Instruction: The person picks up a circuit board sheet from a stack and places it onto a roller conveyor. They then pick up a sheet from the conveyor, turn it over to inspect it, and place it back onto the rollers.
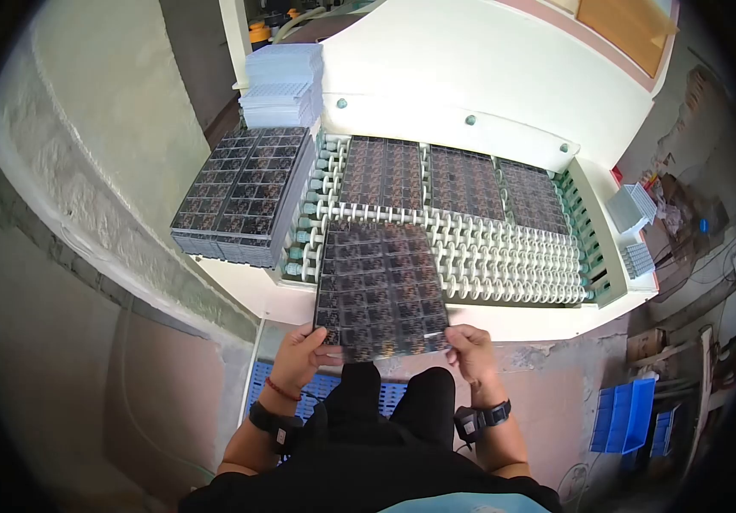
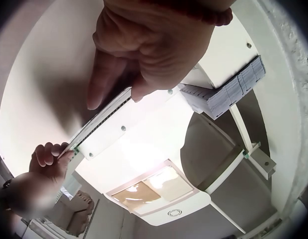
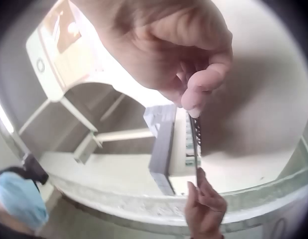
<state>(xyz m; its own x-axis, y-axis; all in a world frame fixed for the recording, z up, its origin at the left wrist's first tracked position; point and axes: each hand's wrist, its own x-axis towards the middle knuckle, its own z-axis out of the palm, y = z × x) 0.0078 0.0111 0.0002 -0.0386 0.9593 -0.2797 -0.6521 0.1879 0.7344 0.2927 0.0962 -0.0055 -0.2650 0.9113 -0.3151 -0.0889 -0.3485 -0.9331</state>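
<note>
While the left hand (image 1: 299, 355) pinches the near-left corner of a thin, dark, rectangular gridded panel (image 1: 385, 286), the right hand (image 1: 472, 352) pinches the near-right corner. Left wrist view has the left thumb and fingers on opposite faces of the panel's edge. Red beaded bracelet (image 1: 283, 391) on left wrist, black strapped unit on each wrist. Blue slatted plastic platform (image 1: 393, 397) below, by the person's dark-clothed legs.

Held panel's far part overlaps the near-left part of the cream roller conveyor (image 1: 513, 267) in head view; can't tell if it touches the rollers. Panel is slightly blurred.

Blue rectangular plastic bin (image 1: 623, 416) off to the right, well apart from the conveyor. Two pale-blue ribbed pieces (image 1: 631, 208) just outside the conveyor's right edge; material unclear.

Along the conveyor's left edge: thick stack of dark gridded panels (image 1: 244, 184), pale grey at the sides. Along its far edge: three dark gridded panels (image 1: 465, 182) lying flat in a row, far-left corner across to near the far-right corner, rollers showing in front.

Behind the dark stack, past the far-left corner: tall stack of pale-blue flat sheets (image 1: 282, 81). Behind the row: big white machine cover (image 1: 487, 68), three small round greenish knobs (image 1: 470, 120) low on it, orange-brown rectangular pane (image 1: 624, 34) upper right.
</note>
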